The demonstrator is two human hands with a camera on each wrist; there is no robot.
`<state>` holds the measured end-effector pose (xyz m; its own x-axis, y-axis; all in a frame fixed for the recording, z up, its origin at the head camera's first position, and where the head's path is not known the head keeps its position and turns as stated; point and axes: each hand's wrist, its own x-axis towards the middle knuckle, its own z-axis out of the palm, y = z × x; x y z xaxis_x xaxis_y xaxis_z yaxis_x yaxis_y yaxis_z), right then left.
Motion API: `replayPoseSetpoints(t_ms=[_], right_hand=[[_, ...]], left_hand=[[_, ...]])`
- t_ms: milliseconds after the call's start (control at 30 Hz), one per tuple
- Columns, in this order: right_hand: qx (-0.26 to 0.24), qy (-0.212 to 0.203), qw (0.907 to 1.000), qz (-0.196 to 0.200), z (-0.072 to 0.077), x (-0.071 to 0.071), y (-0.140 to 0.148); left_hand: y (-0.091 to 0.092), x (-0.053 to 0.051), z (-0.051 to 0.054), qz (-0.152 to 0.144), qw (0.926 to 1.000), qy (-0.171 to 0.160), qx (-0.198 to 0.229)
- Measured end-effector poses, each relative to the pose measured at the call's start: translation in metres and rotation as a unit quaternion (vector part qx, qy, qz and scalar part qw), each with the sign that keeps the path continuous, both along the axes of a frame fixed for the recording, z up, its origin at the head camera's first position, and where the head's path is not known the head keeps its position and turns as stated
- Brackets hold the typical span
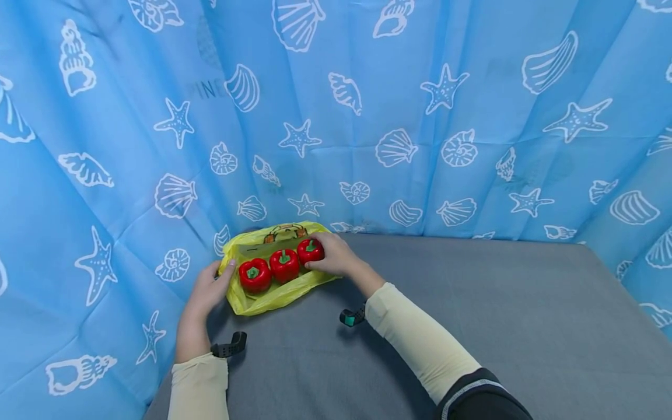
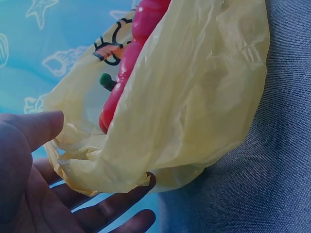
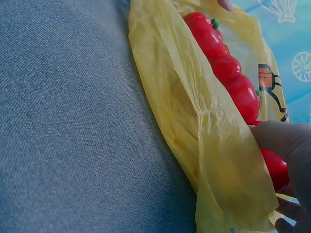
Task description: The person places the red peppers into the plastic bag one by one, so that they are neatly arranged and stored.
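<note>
A yellow plastic bag (image 1: 278,300) with a printed figure lies at the table's back left, its mouth spread wide. Three shiny red bell peppers with green stems sit in a row inside: the left pepper (image 1: 255,276), the middle pepper (image 1: 284,266) and the right pepper (image 1: 310,250). My right hand (image 1: 334,255) grips the right pepper, thumb on its near side; its other fingers are partly hidden. At the bag's left end is my left hand (image 1: 211,287), thumb by the rim. Its fingers (image 2: 114,208) stretch loosely along the bag's outside in the left wrist view.
The grey cloth-covered table (image 1: 472,303) extends to the right. Close behind and left of the bag hangs a blue curtain (image 1: 336,116) with white shells and starfish. Black wrist devices, the left one (image 1: 230,345) and the right one (image 1: 353,315), jut out over the cloth.
</note>
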<state>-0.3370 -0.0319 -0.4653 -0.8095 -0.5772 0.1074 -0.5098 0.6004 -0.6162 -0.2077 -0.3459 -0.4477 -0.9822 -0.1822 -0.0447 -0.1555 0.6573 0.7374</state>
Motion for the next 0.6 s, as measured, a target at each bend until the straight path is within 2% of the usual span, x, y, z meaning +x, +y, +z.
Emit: replayPoseSetpoints(t_ms=[267, 367, 500, 600], right_hand=[[-0.025, 0.0, 0.9997, 0.009, 0.003, 0.004, 0.007], [-0.032, 0.004, 0.9995, 0.002, 0.006, 0.009, 0.017], [-0.043, 0.034, 0.9985, -0.007, 0.01, 0.019, 0.037], [-0.065, 0.077, 0.9947, -0.016, 0.012, 0.028, 0.057]], left_hand=[[-0.002, -0.001, -0.001, -0.004, 0.9999, -0.004, 0.009], [-0.002, 0.0, -0.001, 0.008, 0.9997, 0.001, 0.022], [0.002, 0.001, 0.004, 0.044, 0.9976, 0.034, 0.042], [0.007, 0.002, 0.008, 0.073, 0.9929, 0.083, 0.043]])
